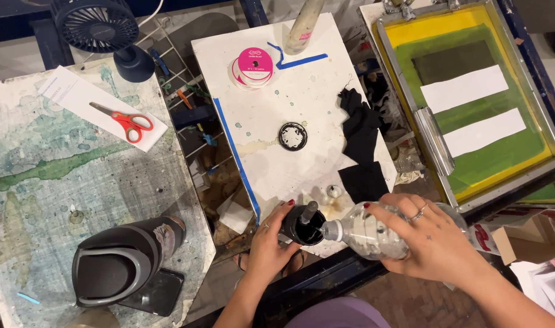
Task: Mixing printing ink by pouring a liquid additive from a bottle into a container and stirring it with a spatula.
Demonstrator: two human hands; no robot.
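Note:
My right hand (432, 240) grips a clear plastic bottle (365, 234), tipped on its side with its neck at the mouth of a small black jar (305, 228). My left hand (268, 243) holds that jar at the near edge of the white board (277, 121). A dark stick stands in the jar. A black lid (292, 136) with white residue lies further back on the board. A small cap (333, 192) sits just beyond the bottle's neck.
Black cloth scraps (361, 149) lie on the board's right side, a pink ribbon spool (253, 65) at its back. A yellow-green printing screen (472, 103) is at right. Red scissors (124, 120), a black fan (98, 27) and a dark kettle (116, 264) are at left.

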